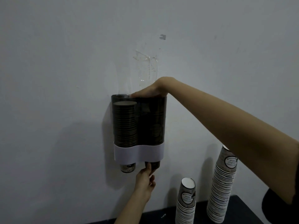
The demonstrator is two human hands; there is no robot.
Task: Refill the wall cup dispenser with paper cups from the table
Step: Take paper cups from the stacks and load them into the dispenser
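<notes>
The wall cup dispenser (139,153) has two dark tinted tubes over a white band. A stack of paper cups (124,123) fills the left tube, and its lowest cup (127,168) pokes out below. More cups show dimly inside the right tube (153,125). My right hand (150,91) rests on the top of the right tube, fingers dipped inside and hidden by the rim. My left hand (144,183) reaches up from below, thumb and fingers pinching the cup (155,164) that sticks out of the right outlet.
A clear lid (148,70) stands flipped up against the wall above the dispenser. On the dark table (242,207) at the lower right stand a short cup stack (186,206) and a tall cup stack (221,188), both upside down. My right forearm crosses over the tall one.
</notes>
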